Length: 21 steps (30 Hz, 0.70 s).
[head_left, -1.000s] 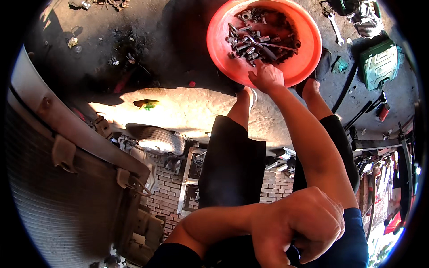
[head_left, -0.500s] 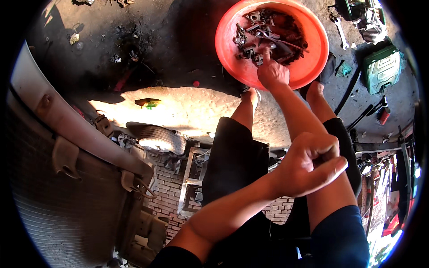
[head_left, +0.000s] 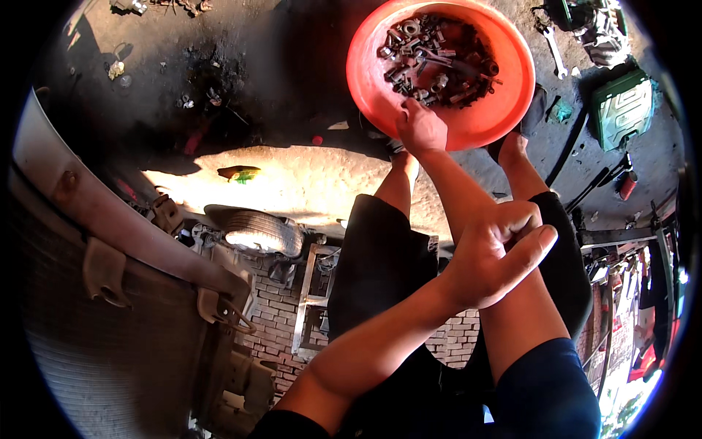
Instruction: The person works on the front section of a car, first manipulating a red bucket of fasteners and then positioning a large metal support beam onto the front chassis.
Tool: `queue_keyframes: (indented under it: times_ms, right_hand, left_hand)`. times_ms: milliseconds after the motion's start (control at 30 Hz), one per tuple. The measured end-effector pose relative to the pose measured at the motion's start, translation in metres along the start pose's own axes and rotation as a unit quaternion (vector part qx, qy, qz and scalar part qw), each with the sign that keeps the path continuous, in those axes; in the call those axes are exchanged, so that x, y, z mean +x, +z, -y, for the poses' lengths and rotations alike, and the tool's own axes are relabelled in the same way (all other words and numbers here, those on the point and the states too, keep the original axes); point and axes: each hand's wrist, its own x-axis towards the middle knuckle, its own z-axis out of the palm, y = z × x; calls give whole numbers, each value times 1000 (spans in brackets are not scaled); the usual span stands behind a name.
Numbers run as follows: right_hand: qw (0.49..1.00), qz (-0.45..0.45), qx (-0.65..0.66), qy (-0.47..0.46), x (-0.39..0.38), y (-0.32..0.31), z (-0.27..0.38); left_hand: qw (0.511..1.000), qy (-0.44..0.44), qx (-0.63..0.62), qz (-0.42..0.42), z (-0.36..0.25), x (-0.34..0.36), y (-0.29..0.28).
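Note:
A red plastic basin (head_left: 363, 73) stands on the ground between my feet. Bolts, nuts and other dark metal parts (head_left: 439, 83) are heaped in it, a wrench-shaped piece (head_left: 436, 57) among them. My right hand (head_left: 424, 130) is over the basin's near left wall, just short of the heap. Its fingers are curled together, and whatever they may hold is hidden. Closer to me, my left hand (head_left: 501, 252) crosses above my right forearm. Thumb and fingers are bent inward there; I cannot see what, if anything, lies inside them.
To the right of the basin lie a wrench (head_left: 556, 53), a green tool case (head_left: 624, 110) and long dark bars (head_left: 570, 150). A large panel with a ribbed face (head_left: 110, 344) fills the lower left. Beside it are a tyre (head_left: 263, 233) and a metal frame (head_left: 301, 322) on bricks.
My right hand has drawn back from the metal parts, toward me and to the left. My left hand stays curled and has shifted slightly left.

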Motion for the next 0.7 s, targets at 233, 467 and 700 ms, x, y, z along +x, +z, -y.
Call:
queue_keyframes:
  times_ms: [233, 467, 700]
  right_hand:
    - [993, -119, 24, 9, 37, 6, -15]
    - [994, -101, 31, 21, 70, 9, 11]
    - [999, 0, -25, 22, 24, -58, -16]
  left_hand:
    - [1000, -6, 20, -12, -8, 0, -9]
    - [997, -8, 16, -71, -18, -6, -20]
    - [990, 35, 3, -135, 3, 2, -1]
